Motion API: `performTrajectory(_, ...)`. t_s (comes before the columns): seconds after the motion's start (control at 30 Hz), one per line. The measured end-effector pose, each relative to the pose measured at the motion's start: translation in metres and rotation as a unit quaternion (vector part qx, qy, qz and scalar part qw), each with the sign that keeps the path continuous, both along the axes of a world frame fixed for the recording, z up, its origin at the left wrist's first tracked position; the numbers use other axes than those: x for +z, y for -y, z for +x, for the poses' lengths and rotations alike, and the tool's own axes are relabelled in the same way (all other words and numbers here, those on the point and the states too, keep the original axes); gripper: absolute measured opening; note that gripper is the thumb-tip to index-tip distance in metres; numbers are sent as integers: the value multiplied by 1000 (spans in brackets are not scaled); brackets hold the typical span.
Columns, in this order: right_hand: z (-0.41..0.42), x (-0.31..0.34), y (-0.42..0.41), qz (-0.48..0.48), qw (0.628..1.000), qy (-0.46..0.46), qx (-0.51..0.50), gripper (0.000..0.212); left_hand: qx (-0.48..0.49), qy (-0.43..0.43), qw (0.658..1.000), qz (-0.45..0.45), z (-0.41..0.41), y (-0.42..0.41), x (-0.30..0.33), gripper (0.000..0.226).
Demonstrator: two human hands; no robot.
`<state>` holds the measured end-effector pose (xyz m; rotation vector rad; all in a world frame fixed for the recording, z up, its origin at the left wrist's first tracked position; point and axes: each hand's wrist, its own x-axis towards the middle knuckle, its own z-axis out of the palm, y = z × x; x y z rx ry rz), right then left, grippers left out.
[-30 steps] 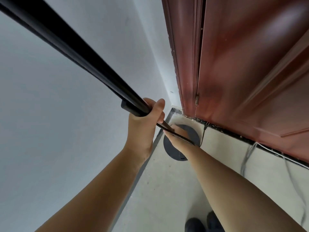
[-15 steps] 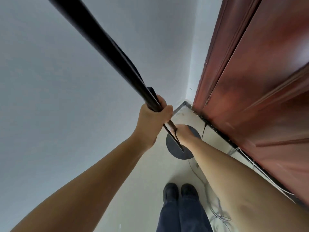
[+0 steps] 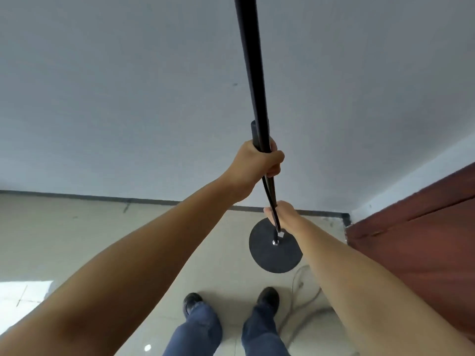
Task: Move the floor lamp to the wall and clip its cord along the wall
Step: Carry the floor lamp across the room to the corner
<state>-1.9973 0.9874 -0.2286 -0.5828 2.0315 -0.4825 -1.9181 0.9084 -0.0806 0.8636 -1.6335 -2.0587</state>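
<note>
A black floor lamp pole [image 3: 253,73] runs up the middle of the view, ending in a round black base [image 3: 267,255] close to the floor near the wall's corner. My left hand [image 3: 254,164] is wrapped around the pole at mid height. Lower down, just above the base, my right hand [image 3: 282,214] grips the thin bottom section of the pole. A pale cord [image 3: 298,283] trails over the floor from under the base toward my feet. The lamp head is out of view.
A white wall [image 3: 128,98] with a dark skirting strip [image 3: 102,197] faces me. A reddish-brown wooden door [image 3: 416,242] fills the right side. My shoes [image 3: 268,296] stand on pale tiles [image 3: 77,240] just behind the base.
The view has swung from the door side to face the white wall. The pole now appears upright instead of slanting, and the base sits further out from the corner. Both hands keep their grip.
</note>
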Motion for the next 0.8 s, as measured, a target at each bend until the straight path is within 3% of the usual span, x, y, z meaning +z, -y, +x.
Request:
performTrajectory(0.2, 132, 32, 64, -9, 997, 64, 45, 39, 119, -20, 993, -6, 159, 35, 30, 33)
performTrajectory(0.33, 251, 54, 104, -16, 987, 26, 157, 35, 201, -36, 979, -15, 290, 55, 47, 34)
performTrajectory(0.57, 472, 99, 168, -39, 937, -25, 347, 20, 332, -44, 942, -34, 517, 88, 85, 34)
performTrajectory(0.8, 665, 116, 239, -77, 877, -7, 475, 27, 445, -14, 894, -54, 700, 132, 106, 29)
